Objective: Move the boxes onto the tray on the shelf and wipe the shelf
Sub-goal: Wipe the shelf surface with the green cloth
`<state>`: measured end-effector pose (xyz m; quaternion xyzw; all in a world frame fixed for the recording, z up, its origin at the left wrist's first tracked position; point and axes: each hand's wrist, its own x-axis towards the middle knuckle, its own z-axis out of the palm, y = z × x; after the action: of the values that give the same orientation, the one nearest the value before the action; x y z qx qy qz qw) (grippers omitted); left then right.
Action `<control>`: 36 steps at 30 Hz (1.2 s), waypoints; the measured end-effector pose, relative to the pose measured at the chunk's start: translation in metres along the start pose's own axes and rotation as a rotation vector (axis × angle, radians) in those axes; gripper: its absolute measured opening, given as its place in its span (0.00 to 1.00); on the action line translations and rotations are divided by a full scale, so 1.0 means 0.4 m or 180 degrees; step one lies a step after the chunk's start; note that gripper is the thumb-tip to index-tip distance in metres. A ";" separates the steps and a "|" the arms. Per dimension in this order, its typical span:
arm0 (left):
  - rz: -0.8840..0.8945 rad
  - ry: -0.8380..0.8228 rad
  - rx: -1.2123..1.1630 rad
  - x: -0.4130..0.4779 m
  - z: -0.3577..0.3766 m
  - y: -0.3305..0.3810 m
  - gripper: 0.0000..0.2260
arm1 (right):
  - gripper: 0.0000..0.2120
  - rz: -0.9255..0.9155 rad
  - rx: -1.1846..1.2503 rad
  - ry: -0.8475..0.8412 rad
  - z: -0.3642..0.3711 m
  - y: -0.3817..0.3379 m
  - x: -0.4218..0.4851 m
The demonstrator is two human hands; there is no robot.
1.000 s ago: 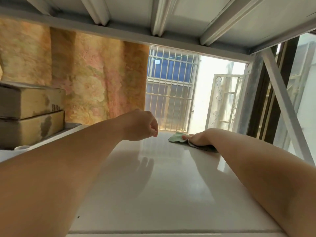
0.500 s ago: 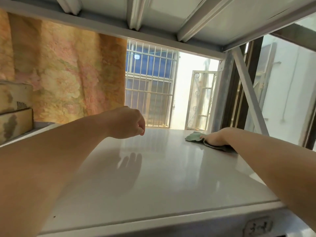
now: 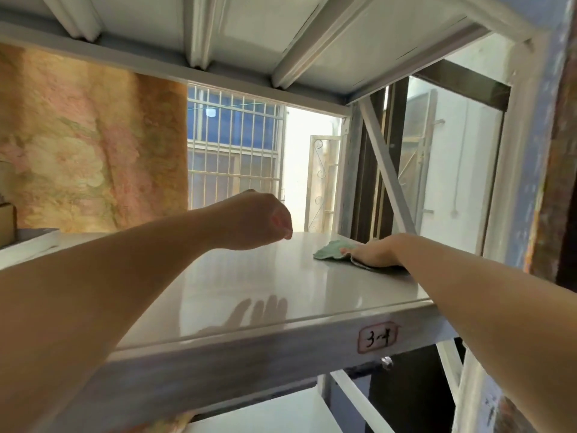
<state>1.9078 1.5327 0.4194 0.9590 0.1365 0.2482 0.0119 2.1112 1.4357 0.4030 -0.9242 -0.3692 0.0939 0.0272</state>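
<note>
The glossy white shelf runs across the middle of the view. My right hand lies flat on a green cloth at the shelf's far right end, pressing it onto the surface. My left hand hovers above the middle of the shelf with its fingers loosely curled and nothing in it. At the far left edge a corner of a cardboard box shows, standing on the white tray; the rest of the boxes is out of frame.
The shelf above hangs low over my hands. A diagonal brace and an upright post bound the right end. A label reading 3-4 sits on the front beam. A lower shelf shows beneath.
The view has swung right and lower, so the stacked boxes have slid almost out of frame. My right hand has drawn the cloth toward the right front of the shelf; my left hand stays raised.
</note>
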 end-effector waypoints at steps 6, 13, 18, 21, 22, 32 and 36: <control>0.0198 0.0597 -0.0004 -0.003 -0.011 0.056 0.10 | 0.37 -0.0275 0.0253 -0.0092 0.036 0.019 -0.054; 0.0198 0.0520 0.0403 -0.029 -0.019 0.034 0.10 | 0.31 -0.1027 0.0212 -0.0245 0.070 -0.016 -0.112; 0.0072 0.0379 0.0393 -0.044 -0.052 0.010 0.14 | 0.27 -0.1654 0.0006 0.0044 0.106 -0.095 -0.185; -0.0111 0.0534 0.0243 -0.041 -0.073 -0.012 0.15 | 0.27 -0.2003 -0.0104 0.0140 0.117 -0.131 -0.220; -0.0134 0.0604 0.0252 -0.041 -0.078 -0.019 0.14 | 0.26 -0.2167 -0.0141 0.0134 0.118 -0.148 -0.234; -0.0141 0.0400 0.0611 -0.047 -0.088 -0.093 0.12 | 0.23 -0.3015 -0.0121 -0.0336 0.148 -0.357 -0.325; -0.0499 0.0186 0.0626 -0.056 -0.081 -0.152 0.10 | 0.23 -0.3117 -0.0236 -0.0370 0.148 -0.420 -0.312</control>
<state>1.8582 1.5837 0.4316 0.9343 0.2350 0.2597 -0.0668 1.8975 1.4707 0.3841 -0.6358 -0.7641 0.1084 0.0146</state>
